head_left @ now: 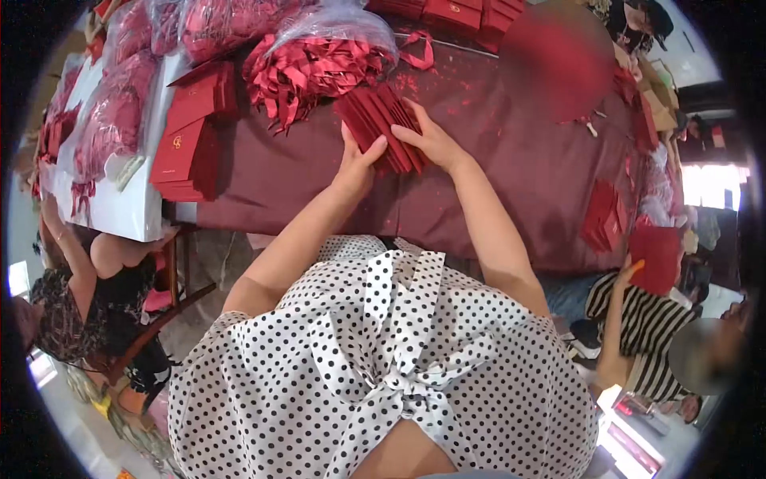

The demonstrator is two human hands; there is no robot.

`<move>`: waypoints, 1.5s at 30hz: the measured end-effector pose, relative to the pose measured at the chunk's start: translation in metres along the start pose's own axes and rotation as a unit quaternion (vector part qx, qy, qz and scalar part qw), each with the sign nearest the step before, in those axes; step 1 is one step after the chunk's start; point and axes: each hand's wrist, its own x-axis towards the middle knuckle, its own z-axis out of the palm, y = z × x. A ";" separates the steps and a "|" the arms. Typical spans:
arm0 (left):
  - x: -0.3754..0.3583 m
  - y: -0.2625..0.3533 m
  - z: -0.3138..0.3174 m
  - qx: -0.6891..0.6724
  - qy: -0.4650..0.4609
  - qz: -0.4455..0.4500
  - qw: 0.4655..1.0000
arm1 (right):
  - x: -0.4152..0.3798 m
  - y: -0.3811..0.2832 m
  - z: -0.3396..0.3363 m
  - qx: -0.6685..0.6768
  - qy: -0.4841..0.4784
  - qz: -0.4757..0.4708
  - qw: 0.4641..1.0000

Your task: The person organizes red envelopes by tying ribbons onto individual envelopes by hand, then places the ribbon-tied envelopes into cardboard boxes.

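Observation:
A fanned stack of flat red paper packets (373,124) is held upright between my two hands over the maroon tablecloth (295,180). My left hand (359,156) grips its left side, thumb across the near face. On the right edge, my right hand (431,140) closes round the stack with its thumb on the near side. Just beyond lies a heap of red ribbons (311,68), spilling from a clear plastic bag (351,25). To the left stand piles of red packets (179,156) with gold emblems.
Plastic bags of red material (116,108) lie on a white box (144,207) at the left. More red packets (604,215) stand near the right table edge. A person in a striped top (646,335) holds a red sheet at right. Another person sits at left. Red scraps dot the cloth.

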 end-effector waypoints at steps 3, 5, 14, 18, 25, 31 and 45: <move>0.011 0.018 0.031 -0.002 0.031 -0.031 0.999 | 0.004 0.002 -0.005 0.095 0.022 0.055 0.994; 0.018 0.022 0.035 0.036 0.006 -0.028 0.999 | 0.002 -0.007 -0.007 0.176 0.009 0.088 0.980; -0.024 0.032 0.010 0.198 0.110 -0.135 0.965 | -0.055 -0.022 0.047 0.316 0.088 0.152 0.933; -0.029 0.033 0.001 0.234 0.100 -0.056 0.965 | -0.049 -0.012 0.046 0.224 0.051 0.074 0.970; -0.022 0.038 -0.008 0.305 0.064 -0.016 0.950 | -0.050 -0.007 0.044 0.228 0.063 0.089 0.968; -0.017 0.033 -0.009 0.522 0.078 0.058 0.847 | -0.049 -0.005 0.046 0.222 0.065 0.084 0.969; -0.024 0.049 -0.005 0.516 0.044 0.073 0.852 | -0.049 -0.028 0.002 -0.316 0.162 0.132 0.926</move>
